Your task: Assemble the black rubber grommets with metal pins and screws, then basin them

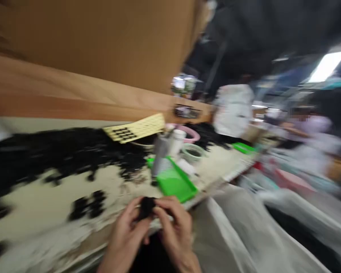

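Pinched between my left hand [127,235] and my right hand [174,231] is a small black tuft of hair-like fibre [146,207]. Both sets of fingertips meet on it just over the near edge of a pale work table [45,204]. Beyond my hands, a broad black spread of similar fibre [65,155] lies across the tabletop, with a smaller dark clump [88,204] close to my left hand. A bright green plastic tray [176,182] sits just beyond my right hand. The whole view is tilted and motion-blurred.
A tall cardboard panel [88,45] rises behind the table. A yellow card [135,128], grey cylinder [160,155] and clear ring [192,152] stand at the back. White sacking [238,235] hangs at lower right. A co-worker [309,132] sits blurred to the right.
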Motion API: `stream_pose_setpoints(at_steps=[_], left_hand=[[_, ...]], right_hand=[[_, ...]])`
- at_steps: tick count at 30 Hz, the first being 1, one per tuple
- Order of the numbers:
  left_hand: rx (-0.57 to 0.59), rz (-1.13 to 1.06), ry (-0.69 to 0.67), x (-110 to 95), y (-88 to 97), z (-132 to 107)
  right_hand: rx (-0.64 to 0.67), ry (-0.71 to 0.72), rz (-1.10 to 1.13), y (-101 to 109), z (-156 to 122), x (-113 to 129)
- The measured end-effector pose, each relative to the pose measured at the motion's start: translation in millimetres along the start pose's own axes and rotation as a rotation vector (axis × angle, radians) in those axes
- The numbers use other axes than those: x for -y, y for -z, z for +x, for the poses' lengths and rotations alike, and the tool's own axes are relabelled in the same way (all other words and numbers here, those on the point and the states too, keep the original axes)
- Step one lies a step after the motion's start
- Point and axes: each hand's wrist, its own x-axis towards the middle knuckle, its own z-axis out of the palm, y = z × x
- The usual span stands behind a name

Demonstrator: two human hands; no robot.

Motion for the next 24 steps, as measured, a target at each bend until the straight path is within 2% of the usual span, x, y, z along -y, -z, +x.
stream_pose_setpoints(at_steps=[2,4,12,18,24], left_hand=[[-0.021,-0.019,-0.021,6,26.6,11],[-0.090,0.006,-0.055,12,42.3,17],[-0.339,0.172,-0.049,14,68.5,9],[-0.449,0.164,-0.019,11,76.9,11],[-0.569,0.167,-0.076,17,66.7,8]], right_hand=[[0.089,-0.002,0.131,-15,8,-19],[0.143,-0.029,0.135,-28,14,-30],[0.201,-0.098,0.124,-74,14,-29],[0.247,0.005,0.154,-92,19,-33],[0.251,0.094,0.221,-96,17,-37]])
